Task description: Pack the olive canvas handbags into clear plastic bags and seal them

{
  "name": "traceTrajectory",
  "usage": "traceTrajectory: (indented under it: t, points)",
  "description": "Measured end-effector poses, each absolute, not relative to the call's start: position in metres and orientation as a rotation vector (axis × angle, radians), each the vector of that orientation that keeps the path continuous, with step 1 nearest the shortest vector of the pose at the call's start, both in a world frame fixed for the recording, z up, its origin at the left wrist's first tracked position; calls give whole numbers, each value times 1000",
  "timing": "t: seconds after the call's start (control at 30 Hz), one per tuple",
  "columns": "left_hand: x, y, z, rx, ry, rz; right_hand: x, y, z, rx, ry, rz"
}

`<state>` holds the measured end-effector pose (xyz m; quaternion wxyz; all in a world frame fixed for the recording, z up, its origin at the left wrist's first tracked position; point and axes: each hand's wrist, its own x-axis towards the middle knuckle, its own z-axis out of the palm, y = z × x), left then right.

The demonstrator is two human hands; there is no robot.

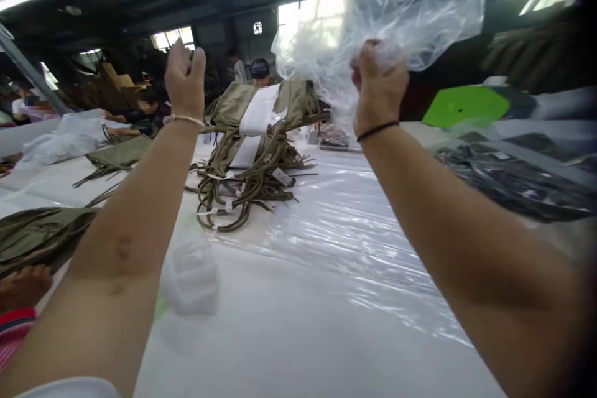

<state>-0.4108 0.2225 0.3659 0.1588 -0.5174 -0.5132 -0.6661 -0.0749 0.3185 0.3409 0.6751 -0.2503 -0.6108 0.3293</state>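
Note:
Raised at the upper right, my right hand [379, 78] is closed on a crumpled clear plastic bag [354, 6], which billows above and to both sides of it. My left hand [185, 78] is lifted at the upper left, its fingers curled; whether anything small lies between them is hidden. Between my arms, beyond the hands, a stack of olive fabric pieces [231, 106] with white paper bands [260, 109] and dangling cords sits on the white table [298, 336]. Flat clear plastic sheets [345, 224] lie on the table to the right of the stack.
Left of my arm are olive fabric pieces [41, 230] and another person's hand [25, 286]. A translucent plastic piece [191, 277] lies near my left forearm. At right are a green board [466, 106] and bagged dark items [513, 174]. Several people are farther back.

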Motion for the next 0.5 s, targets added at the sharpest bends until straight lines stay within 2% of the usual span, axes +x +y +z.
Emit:
traceTrajectory:
  t: [0.1, 0.17, 0.23, 0.3, 0.37, 0.5]
  points:
    - [-367, 206, 251, -1711, -1613, -1712, -62, 258, 246, -442, -1198, 812]
    - [-346, 197, 171, -1773, -1847, -1523, -47, 219, 168, -585, -1088, 848]
    - [-340, 198, 110, -1727, -2135, -1365, -35, 189, 95, -824, -1090, 833]
    - [-349, 209, 74, -1658, -2323, -1225, -27, 171, 38, -989, -1135, 817]
    - [-364, 227, 57, -1620, -2400, -1109, -25, 160, 1, -1100, -1116, 847]
    - [-380, 268, 40, -1561, -2533, -844, -23, 161, -23, -1153, -1023, 903]
